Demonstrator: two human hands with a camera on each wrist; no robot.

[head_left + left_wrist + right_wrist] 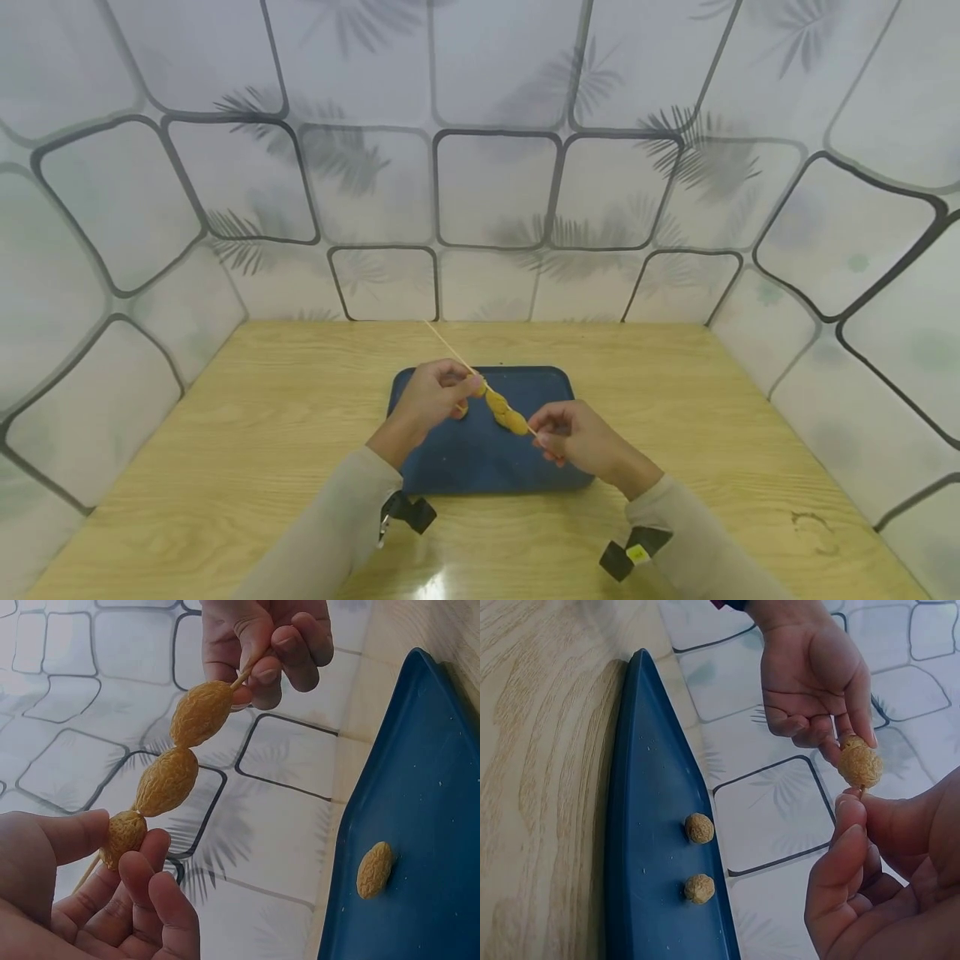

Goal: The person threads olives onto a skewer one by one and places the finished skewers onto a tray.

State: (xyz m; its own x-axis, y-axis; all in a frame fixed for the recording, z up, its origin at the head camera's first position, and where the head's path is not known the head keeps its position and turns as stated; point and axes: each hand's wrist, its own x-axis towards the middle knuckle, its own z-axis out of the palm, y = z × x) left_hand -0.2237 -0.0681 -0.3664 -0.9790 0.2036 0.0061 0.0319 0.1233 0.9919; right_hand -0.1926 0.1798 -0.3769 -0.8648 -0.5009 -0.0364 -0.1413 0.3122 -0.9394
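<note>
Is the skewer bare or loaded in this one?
Loaded: the left wrist view shows three wrinkled yellowish pieces in a row along the skewer, which shows beyond both end pieces.

Lumps (168, 781) are golden, the stick (448, 345) pale yellow, the tray (487, 467) dark blue; at twelve o'clock the white wall (480, 158) has grey boxes (497, 190) and leaves (337, 158)

Left fingers (176, 911), right fingers (840, 862) (both pinching), forearms (330, 517) angled inward
</note>
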